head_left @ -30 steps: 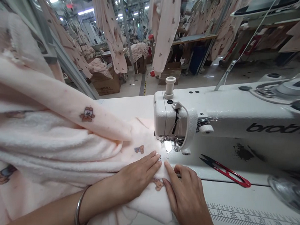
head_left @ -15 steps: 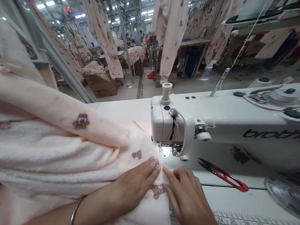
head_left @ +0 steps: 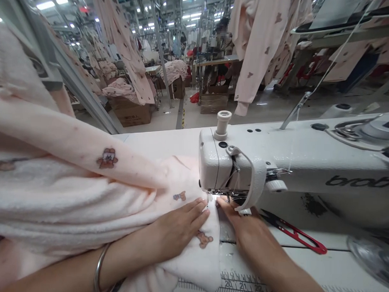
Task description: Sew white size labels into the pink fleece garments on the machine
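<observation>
A pink fleece garment (head_left: 72,201) with small bear prints lies in thick folds across the left of the view and runs under the white Brother sewing machine (head_left: 297,163). My left hand (head_left: 181,225) rests flat on the fleece, fingertips close to the presser foot (head_left: 216,199). A metal bangle (head_left: 99,264) circles that wrist. My right hand (head_left: 245,225) lies beyond the fabric's edge, its fingertips touching that edge beside the foot and partly hidden under the machine head. The needle is hidden.
Red-handled thread snips (head_left: 295,235) lie on the white sewing table (head_left: 156,141), right of my right hand. A ruler scale (head_left: 234,284) runs along the table's near edge. Behind stand hanging pink garments (head_left: 261,45), cardboard boxes (head_left: 131,116), and a person (head_left: 224,47) at a workstation.
My right hand has slid forward and closer to the presser foot, now reaching under the machine head. The view has swung slightly, and the left hand stays on the fleece.
</observation>
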The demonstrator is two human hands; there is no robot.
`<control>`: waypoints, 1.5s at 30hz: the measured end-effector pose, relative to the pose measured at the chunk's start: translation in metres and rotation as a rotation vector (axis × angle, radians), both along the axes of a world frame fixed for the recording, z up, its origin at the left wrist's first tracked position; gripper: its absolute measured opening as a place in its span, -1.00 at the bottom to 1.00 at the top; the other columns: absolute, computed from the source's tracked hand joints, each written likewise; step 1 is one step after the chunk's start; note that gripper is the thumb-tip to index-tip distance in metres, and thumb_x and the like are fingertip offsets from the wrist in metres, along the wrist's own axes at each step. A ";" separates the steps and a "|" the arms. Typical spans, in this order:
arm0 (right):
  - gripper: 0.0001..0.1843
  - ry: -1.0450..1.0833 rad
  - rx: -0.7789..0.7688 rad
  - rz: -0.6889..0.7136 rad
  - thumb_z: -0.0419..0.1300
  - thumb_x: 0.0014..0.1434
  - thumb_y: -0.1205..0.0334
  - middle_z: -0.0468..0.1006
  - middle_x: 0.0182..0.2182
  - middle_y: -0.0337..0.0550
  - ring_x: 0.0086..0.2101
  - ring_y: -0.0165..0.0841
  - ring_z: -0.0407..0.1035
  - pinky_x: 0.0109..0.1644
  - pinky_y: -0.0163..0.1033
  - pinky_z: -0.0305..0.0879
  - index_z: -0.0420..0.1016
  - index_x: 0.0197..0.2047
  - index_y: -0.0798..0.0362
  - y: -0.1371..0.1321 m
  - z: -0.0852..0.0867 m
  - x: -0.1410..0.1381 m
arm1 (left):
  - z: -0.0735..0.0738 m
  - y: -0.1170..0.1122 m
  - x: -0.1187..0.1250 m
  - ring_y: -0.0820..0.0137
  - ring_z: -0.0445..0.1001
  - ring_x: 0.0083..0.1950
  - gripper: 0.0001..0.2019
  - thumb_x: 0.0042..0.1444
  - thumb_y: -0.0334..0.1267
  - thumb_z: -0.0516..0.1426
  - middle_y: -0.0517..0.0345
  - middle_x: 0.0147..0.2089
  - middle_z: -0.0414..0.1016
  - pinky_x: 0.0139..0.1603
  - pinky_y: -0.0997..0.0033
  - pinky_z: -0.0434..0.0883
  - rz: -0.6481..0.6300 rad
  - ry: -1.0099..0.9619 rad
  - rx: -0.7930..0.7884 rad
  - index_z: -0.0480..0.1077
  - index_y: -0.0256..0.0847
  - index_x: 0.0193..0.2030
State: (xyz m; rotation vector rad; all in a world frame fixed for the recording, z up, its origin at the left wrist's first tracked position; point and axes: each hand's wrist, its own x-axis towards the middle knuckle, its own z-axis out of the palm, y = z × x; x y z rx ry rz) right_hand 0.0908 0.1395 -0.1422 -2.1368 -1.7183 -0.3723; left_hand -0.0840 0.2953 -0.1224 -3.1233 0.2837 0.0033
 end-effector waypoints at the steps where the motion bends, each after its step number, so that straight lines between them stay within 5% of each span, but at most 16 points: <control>1: -0.45 -0.026 -0.008 0.030 -0.14 0.12 0.57 0.50 -0.06 -0.15 -0.02 -0.28 0.31 0.01 -0.19 0.28 0.42 0.08 0.04 -0.006 -0.001 -0.008 | 0.000 0.000 0.001 0.19 -0.22 0.45 -0.44 0.24 -0.52 -0.13 -0.17 0.42 -0.15 0.44 0.20 -0.03 0.000 -0.006 -0.003 -0.13 -0.50 0.38; 5: -0.31 -0.080 -0.008 0.032 -0.15 0.01 0.66 0.41 0.03 0.00 0.04 -0.17 0.22 0.02 -0.06 0.27 0.30 0.19 0.13 -0.014 -0.010 -0.026 | 0.007 -0.001 0.005 0.18 -0.10 0.43 -0.50 0.29 -0.45 -0.13 -0.22 0.39 -0.04 0.41 0.20 0.06 0.015 -0.010 -0.031 -0.06 -0.49 0.35; 13: -0.24 0.021 -0.034 -0.072 -0.18 0.06 0.71 0.28 0.13 -0.08 0.13 -0.12 0.08 0.11 0.05 0.19 0.21 0.25 -0.01 -0.008 -0.025 -0.030 | 0.013 0.002 0.008 0.23 -0.07 0.43 -0.53 0.33 -0.35 -0.12 -0.20 0.39 -0.02 0.41 0.26 0.06 0.055 0.005 -0.057 -0.04 -0.42 0.35; 30: -0.13 0.029 -0.197 -0.152 -0.18 -0.03 0.76 0.21 0.20 -0.13 0.19 -0.16 0.04 0.15 0.00 0.27 0.20 0.26 -0.09 -0.012 -0.009 -0.035 | 0.019 0.014 0.015 0.15 0.04 0.39 -0.59 0.28 -0.46 -0.10 -0.26 0.33 0.09 0.35 0.18 0.17 0.026 0.005 -0.155 0.08 -0.43 0.26; 36: -0.14 0.065 -0.149 -0.103 -0.18 -0.02 0.75 0.15 0.21 -0.04 0.20 -0.15 0.03 0.12 -0.02 0.33 0.12 0.29 -0.05 -0.015 -0.013 -0.032 | 0.016 0.024 0.024 0.21 0.21 0.29 -0.66 0.32 -0.37 -0.12 -0.13 0.21 0.26 0.28 0.19 0.24 0.019 -0.061 -0.216 0.12 -0.30 0.21; 45: -0.24 0.081 0.002 0.013 -0.21 0.00 0.74 0.20 0.16 0.06 0.19 -0.18 0.04 0.17 0.00 0.27 0.18 0.24 0.12 -0.022 -0.006 -0.045 | 0.016 0.021 0.023 0.22 0.17 0.30 -0.60 0.32 -0.39 -0.14 -0.14 0.25 0.21 0.28 0.22 0.23 0.047 -0.076 -0.222 0.03 -0.32 0.29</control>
